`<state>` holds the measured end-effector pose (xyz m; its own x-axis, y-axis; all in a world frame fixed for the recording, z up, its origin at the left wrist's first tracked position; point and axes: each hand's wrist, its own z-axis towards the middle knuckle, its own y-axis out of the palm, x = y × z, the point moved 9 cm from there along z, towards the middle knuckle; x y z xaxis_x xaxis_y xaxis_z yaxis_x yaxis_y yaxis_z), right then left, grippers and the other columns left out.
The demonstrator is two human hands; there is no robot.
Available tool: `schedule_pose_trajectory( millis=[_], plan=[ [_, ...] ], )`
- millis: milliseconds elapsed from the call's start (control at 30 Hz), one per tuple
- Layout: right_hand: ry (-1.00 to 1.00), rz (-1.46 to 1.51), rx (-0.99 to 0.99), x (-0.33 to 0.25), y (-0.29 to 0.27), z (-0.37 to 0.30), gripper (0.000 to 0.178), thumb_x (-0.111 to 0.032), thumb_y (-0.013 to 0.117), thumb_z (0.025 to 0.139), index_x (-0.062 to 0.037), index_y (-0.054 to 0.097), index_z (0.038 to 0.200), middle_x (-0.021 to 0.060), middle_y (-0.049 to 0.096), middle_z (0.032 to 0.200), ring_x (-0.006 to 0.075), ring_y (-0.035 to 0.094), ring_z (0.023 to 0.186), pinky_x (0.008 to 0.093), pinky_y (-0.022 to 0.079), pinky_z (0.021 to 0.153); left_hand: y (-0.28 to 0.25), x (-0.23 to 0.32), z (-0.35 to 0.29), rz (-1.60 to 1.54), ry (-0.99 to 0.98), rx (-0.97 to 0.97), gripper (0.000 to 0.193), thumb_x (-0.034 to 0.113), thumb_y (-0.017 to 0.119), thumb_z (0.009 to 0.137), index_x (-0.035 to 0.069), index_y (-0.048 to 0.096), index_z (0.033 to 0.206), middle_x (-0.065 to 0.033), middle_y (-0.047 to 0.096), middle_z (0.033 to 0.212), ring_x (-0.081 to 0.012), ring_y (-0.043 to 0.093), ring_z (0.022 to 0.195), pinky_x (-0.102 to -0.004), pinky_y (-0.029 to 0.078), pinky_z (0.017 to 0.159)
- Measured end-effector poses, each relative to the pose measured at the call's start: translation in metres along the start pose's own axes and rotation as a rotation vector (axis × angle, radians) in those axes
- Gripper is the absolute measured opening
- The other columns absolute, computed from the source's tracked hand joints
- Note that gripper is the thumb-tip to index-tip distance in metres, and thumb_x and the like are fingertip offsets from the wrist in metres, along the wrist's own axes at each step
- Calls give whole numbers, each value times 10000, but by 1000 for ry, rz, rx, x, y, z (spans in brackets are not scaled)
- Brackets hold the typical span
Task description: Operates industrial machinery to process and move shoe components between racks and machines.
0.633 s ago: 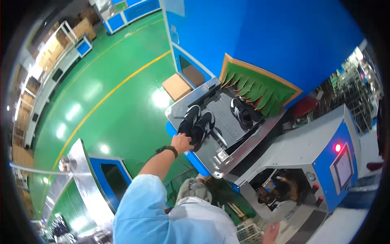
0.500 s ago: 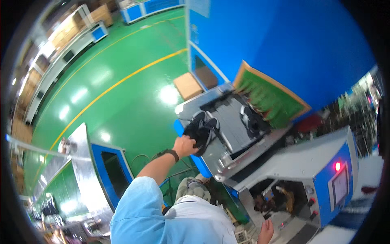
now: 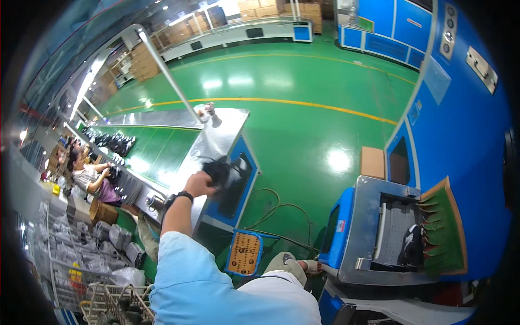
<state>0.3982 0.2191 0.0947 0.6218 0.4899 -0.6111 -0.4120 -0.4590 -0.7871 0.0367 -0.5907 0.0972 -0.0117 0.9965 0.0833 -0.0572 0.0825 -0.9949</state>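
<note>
My left hand (image 3: 199, 184), with a dark band at the wrist, is closed on black sneakers (image 3: 221, 172) that are smeared by motion; whether it is one or a pair I cannot tell. They hang beside the metal end of a long conveyor bench (image 3: 230, 120). Another black sneaker with white marks (image 3: 413, 245) lies on the grey belt of the blue-and-metal machine (image 3: 364, 227) to the right, next to a green flap curtain (image 3: 447, 230). My right hand is out of view.
A blue crate (image 3: 245, 253) and a hose (image 3: 279, 201) lie on the floor. A cardboard box (image 3: 372, 162) stands by the blue cabinet (image 3: 476, 124). At the left are wire racks of bagged items (image 3: 100, 254) and a co-worker (image 3: 89, 179) by the bench, where several shoes (image 3: 111, 142) rest.
My view has turned left. My left hand has carried the black sneakers from the machine's outlet over to the bench end. My right hand, formerly at lower right, has left the view.
</note>
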Motion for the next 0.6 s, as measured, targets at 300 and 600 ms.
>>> schedule_pose_trajectory(
  millis=[300,600],
  plan=[
    [-284,-16,322,-68,-65,16,336,-230,624,1025,69,713,1150,210,753,1014,340,721,882,384,576,808,44,-72,-4,43,-476,279,287,272,573,933,21,666,1038,-250,697,1083,-375,675,1043,-478,545,908],
    [-342,-472,856,-93,-177,95,445,-166,595,1002,11,556,1409,215,559,1455,379,514,1368,486,357,1166,256,570,8,-636,670,-562,312,255,596,923,33,691,1121,-218,710,1079,-421,660,1016,-513,536,899]
  ],
)
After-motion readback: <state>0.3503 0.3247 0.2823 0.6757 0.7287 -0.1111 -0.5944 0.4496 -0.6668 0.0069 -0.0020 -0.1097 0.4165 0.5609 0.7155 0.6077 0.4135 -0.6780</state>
